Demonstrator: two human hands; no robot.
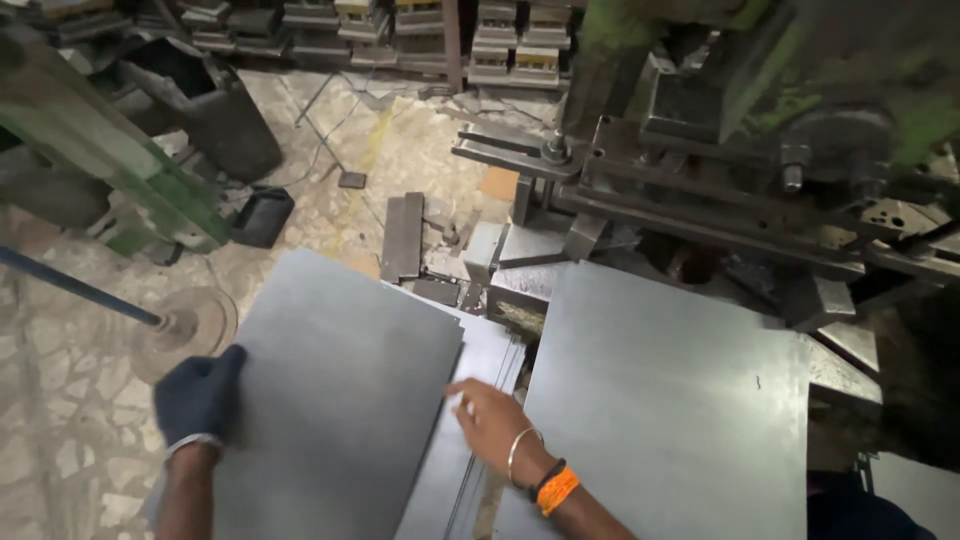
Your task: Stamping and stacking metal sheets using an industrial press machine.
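The top sheet [340,390] is a flat grey metal plate. It lies on a stack [480,400] of more sheets, a bit turned so the edges of the stack peek out on its right side.

The left hand [200,395] wears a dark glove. It sits on the left edge of the top sheet, with the thumb on top and the fingers curled around the edge, so it grips the sheet. A thin silver bangle is on that wrist.

The right hand [490,420] is bare. Its fingers are spread a little and point at the right edge of the top sheet, touching it or the stack just there. I cannot tell if it has hold of anything. That wrist has a bangle and an orange band [557,490].

Right of the top sheet lies another big sheet [670,400]. Past that one stands a green press [740,120]. Left of the top sheet a round disc [190,325] lies on the stone floor [60,400]
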